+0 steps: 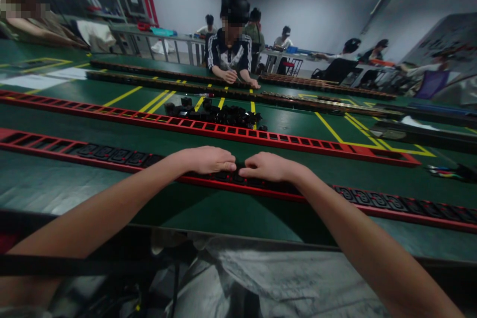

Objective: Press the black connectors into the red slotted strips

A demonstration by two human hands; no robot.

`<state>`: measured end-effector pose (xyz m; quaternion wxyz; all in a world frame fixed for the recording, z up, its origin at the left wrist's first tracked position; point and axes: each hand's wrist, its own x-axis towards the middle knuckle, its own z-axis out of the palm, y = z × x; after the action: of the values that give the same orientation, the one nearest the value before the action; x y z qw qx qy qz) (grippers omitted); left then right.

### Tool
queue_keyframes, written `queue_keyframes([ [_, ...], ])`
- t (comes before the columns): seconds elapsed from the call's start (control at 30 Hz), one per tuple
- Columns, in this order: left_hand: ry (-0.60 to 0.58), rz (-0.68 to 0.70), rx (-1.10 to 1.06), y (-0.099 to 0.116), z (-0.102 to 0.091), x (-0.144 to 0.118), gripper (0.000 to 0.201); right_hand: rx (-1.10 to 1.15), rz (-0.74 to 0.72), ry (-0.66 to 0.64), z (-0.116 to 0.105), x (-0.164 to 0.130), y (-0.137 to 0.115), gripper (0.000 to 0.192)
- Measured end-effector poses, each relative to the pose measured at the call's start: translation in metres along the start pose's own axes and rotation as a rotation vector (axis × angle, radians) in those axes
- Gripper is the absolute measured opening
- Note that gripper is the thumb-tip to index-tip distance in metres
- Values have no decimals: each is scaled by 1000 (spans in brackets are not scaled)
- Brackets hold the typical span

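Note:
A long red slotted frame (238, 187) lies along the near part of the table, with black square pieces (135, 157) set in many of its slots. My left hand (206, 160) rests palm down on the frame near its middle, fingers bent over the far side and thumb along the top. Close beside it, my right hand (266, 166) is curled over the same frame, its thumb touching the black pieces. A small gap separates the two thumbs, and black pieces show below them. The tips of most fingers are hidden behind the hands.
A second red frame (238, 133) with open slots lies farther back. Behind it is a heap of black parts (227, 113). Long dark strips (179, 84) cross the green table (149, 198). Across from me, a person (231, 49) leans over the table. Cables (449, 172) lie at right.

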<state>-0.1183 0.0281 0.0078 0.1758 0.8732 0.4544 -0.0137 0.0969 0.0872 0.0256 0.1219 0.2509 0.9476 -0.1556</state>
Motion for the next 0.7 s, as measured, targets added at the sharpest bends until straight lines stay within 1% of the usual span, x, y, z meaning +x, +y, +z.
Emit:
queue_keyframes([
  [0.1, 3, 3, 24, 1, 1, 1, 49, -10, -10, 3, 0, 0, 0, 56],
  [0.33, 29, -26, 18, 0, 1, 3, 46, -14, -21, -2, -1, 1, 0, 65],
  [0.57, 38, -30, -18, 1, -1, 3, 42, -35, -36, 3, -1, 0, -1, 57],
  [0.7, 43, -43, -40, 1, 0, 4, 42, -54, -26, 8, 1, 0, 0, 58],
])
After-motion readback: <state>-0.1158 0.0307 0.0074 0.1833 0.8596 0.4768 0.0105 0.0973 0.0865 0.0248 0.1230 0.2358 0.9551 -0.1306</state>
